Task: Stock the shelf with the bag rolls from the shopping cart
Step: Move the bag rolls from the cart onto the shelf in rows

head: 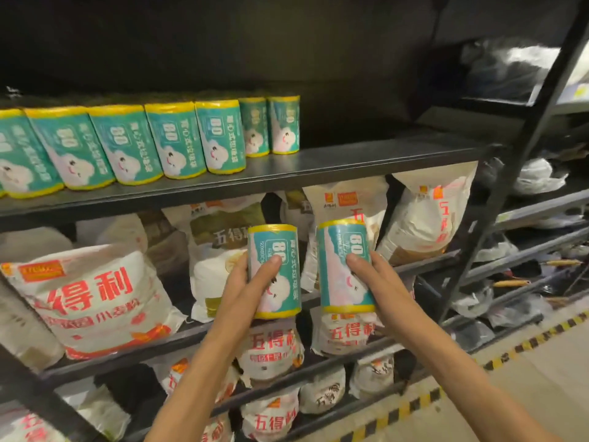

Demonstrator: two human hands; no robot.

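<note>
We are holding one bag roll in each hand: our left hand (255,275) is wrapping its fingers and thumb round the left roll (274,271), and our right hand (371,271) is gripping the right roll (345,266) the same way, both rolls upright and just beside each other in front of the flour sacks (92,301), below the top shelf (366,161). The row of stocked rolls (127,141) is ending partway along that shelf, with bare board to its right, so we are judging the best move to be lifting both rolls above the shelf edge, setting them down upright next to the last roll (284,124), labels facing out, and letting go only once each is standing steady. The shopping cart is lying outside the frame, our fingers behind the rolls are hidden, and the dark goods on the far-right racks are proving too blurred to name.
</note>
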